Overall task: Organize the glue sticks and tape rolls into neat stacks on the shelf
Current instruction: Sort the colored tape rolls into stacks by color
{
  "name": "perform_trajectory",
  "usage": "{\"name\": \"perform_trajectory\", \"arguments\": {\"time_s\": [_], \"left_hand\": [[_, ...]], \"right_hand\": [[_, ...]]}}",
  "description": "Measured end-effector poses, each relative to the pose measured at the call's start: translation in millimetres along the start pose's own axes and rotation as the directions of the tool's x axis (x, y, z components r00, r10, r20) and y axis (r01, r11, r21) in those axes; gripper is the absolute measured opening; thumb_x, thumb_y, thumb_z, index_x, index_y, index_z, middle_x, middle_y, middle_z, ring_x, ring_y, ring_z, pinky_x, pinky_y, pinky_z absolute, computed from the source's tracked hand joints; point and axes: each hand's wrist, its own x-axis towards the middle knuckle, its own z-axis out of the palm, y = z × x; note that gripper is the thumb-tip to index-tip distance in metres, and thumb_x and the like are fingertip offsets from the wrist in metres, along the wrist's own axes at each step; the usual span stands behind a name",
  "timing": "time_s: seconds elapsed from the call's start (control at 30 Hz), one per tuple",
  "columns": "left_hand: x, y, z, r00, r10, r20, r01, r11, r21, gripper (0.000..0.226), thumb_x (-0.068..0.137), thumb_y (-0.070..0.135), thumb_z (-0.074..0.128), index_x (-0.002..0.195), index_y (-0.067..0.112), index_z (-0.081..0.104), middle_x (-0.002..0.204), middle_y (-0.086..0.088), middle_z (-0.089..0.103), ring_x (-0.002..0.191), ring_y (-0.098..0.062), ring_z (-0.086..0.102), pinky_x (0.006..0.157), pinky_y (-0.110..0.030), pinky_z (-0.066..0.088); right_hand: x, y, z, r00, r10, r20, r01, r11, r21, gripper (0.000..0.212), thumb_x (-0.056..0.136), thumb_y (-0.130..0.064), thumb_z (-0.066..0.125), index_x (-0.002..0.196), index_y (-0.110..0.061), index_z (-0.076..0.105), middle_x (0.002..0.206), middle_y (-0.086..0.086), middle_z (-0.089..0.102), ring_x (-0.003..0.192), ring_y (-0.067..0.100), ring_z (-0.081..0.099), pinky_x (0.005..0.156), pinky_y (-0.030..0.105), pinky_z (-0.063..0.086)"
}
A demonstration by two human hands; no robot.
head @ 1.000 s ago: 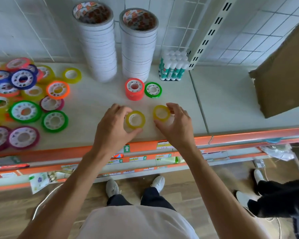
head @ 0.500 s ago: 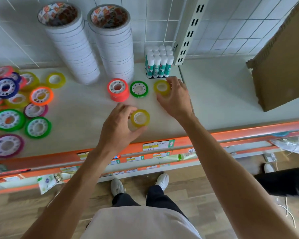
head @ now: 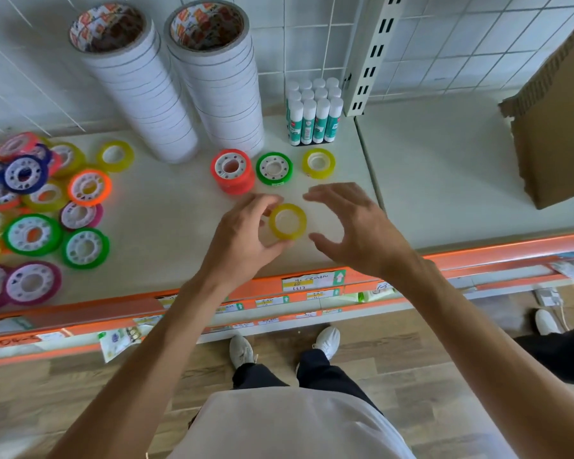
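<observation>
My left hand [head: 242, 240] grips a yellow tape roll [head: 287, 221] over the front middle of the shelf [head: 166, 223]. Just right of that roll my right hand [head: 352, 226] hovers with fingers spread, holding nothing. Behind them a row runs left to right: a short stack of red tape rolls [head: 232, 171], a green roll [head: 274, 168] and a second yellow roll [head: 318, 163]. A block of upright glue sticks [head: 312, 115] stands at the back. Several loose coloured rolls [head: 43, 207] lie scattered on the left.
Two tall stacks of white tape rolls [head: 140, 91] [head: 222, 84] stand at the back wall. A cardboard box [head: 557, 120] sits on the right shelf section. The slotted upright [head: 371, 61] divides the sections. Another person's shoe [head: 545, 321] and leg are at the floor right.
My right hand set the second yellow roll down right of the green roll, let go and drew back toward the roll in my left hand. My left hand kept its roll.
</observation>
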Motion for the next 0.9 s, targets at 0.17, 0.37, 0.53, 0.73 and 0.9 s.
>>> {"name": "perform_trajectory", "arguments": {"time_s": [0.17, 0.37, 0.53, 0.73, 0.9], "left_hand": [[10.8, 3.8, -0.1, 0.995, 0.069, 0.067, -0.067, 0.997, -0.022, 0.059, 0.074, 0.024, 0.088, 0.124, 0.009, 0.062, 0.118, -0.002, 0.065, 0.104, -0.013, 0.062, 0.085, -0.022, 0.052], [16.4, 7.7, 1.3, 0.988, 0.113, 0.104, -0.115, 0.993, 0.006, 0.058, 0.074, 0.019, 0.087, 0.125, 0.009, 0.061, 0.12, -0.003, 0.065, 0.105, -0.015, 0.063, 0.087, -0.034, 0.055], [20.6, 6.3, -0.9, 0.986, 0.131, 0.104, -0.139, 0.987, 0.077, 0.061, 0.077, 0.021, 0.085, 0.13, 0.009, 0.057, 0.125, -0.006, 0.062, 0.108, -0.022, 0.062, 0.088, -0.042, 0.055], [22.6, -2.4, -1.5, 0.983, 0.101, 0.154, -0.122, 0.984, 0.132, 0.055, 0.083, 0.038, 0.067, 0.129, 0.008, 0.058, 0.128, -0.005, 0.06, 0.116, -0.022, 0.059, 0.095, -0.042, 0.05], [17.3, -4.3, 8.7, 0.985, 0.082, 0.152, -0.103, 0.986, 0.13, 0.048, 0.084, 0.032, 0.068, 0.125, 0.008, 0.061, 0.124, -0.004, 0.059, 0.117, -0.025, 0.056, 0.098, -0.04, 0.048]], "right_hand": [[-3.3, -2.7, 4.4, 0.999, 0.024, 0.042, -0.025, 1.0, 0.016, 0.063, 0.082, -0.028, 0.079, 0.138, -0.015, 0.054, 0.135, 0.002, 0.059, 0.122, 0.021, 0.055, 0.099, 0.032, 0.046], [2.2, -0.2, 2.2, 0.998, 0.037, 0.04, -0.039, 0.999, 0.035, 0.063, 0.079, -0.028, 0.082, 0.135, -0.013, 0.058, 0.119, 0.005, 0.061, 0.107, 0.017, 0.056, 0.089, 0.019, 0.039], [12.1, 6.8, 0.3, 0.999, 0.042, 0.01, -0.042, 0.999, 0.017, 0.059, 0.074, -0.03, 0.085, 0.125, -0.009, 0.063, 0.113, 0.008, 0.062, 0.1, 0.02, 0.058, 0.087, 0.028, 0.047], [42.1, 35.9, -0.1, 0.923, 0.325, -0.206, -0.321, 0.946, 0.052, 0.056, 0.073, -0.038, 0.081, 0.119, -0.011, 0.061, 0.113, 0.008, 0.058, 0.103, 0.025, 0.056, 0.091, 0.029, 0.044], [61.4, 33.4, 11.6, 0.896, 0.391, -0.211, -0.376, 0.92, 0.109, 0.059, 0.073, -0.039, 0.08, 0.121, -0.011, 0.06, 0.116, 0.008, 0.057, 0.103, 0.026, 0.057, 0.092, 0.037, 0.049]]}}
